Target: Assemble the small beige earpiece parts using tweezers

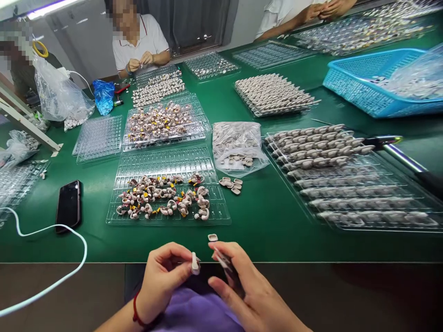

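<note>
My left hand (166,276) pinches a small beige earphone part (195,263) between thumb and forefinger, just in front of the table edge. My right hand (242,286), to its right, holds what look like tweezers (223,259) against the palm, with the thumb apart; shadow partly hides the tool. Just beyond the right fingertips, a single beige oval shell (212,237) lies on the green table. Farther off is a clear tray (121,173) bearing a pile of beige earphone pieces (171,207) with yellow and dark bits. Several loose shells (231,184) lie right of it.
A plastic bag of shells (237,143) lies beyond. Trays with rows of beige parts (321,147) stand at right, near a blue basket (367,94). At left are a phone (68,205) and a white cable (81,244). A co-worker (141,46) sits opposite.
</note>
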Demonstrator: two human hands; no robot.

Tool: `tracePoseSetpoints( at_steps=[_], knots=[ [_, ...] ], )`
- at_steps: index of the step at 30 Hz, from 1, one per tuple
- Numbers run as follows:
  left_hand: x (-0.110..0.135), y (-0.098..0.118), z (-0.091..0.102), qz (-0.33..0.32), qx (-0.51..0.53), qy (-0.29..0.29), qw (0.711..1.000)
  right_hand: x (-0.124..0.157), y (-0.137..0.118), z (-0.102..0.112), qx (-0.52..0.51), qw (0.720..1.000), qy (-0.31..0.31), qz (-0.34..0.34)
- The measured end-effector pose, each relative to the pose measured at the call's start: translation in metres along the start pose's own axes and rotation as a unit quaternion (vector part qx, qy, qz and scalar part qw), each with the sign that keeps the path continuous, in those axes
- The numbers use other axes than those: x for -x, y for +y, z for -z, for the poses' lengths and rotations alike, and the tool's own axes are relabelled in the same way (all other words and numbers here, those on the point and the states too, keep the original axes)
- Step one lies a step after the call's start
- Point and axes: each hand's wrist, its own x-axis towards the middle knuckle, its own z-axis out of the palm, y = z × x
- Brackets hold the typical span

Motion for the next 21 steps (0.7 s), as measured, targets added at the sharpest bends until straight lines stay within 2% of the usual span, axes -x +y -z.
tracePoseSetpoints(
  at_steps=[3, 7, 11, 21],
  knots=[
    [-0.0007, -0.001, 0.0024, 0.005, 0.048, 0.023, 0.999, 0.001, -0.0024, 0.0004, 0.028, 0.998, -0.024, 0.048],
    [-0.0012, -0.0017, 0.0046, -0.023, 0.01, 0.025, 0.999, 0.0018, -0.0039, -0.0052, 0.033, 0.995, 0.007, 0.093],
    [-0.0019, -0.0032, 0.0055, -0.043, -0.026, 0.019, 0.999, 0.0004, -0.0028, -0.0075, 0.028, 0.993, 0.045, 0.104],
    [-0.0002, -0.0034, 0.0029, -0.045, -0.034, 0.022, 0.998, -0.0055, -0.0064, -0.0059, 0.012, 0.991, 0.068, 0.112]
  ],
)
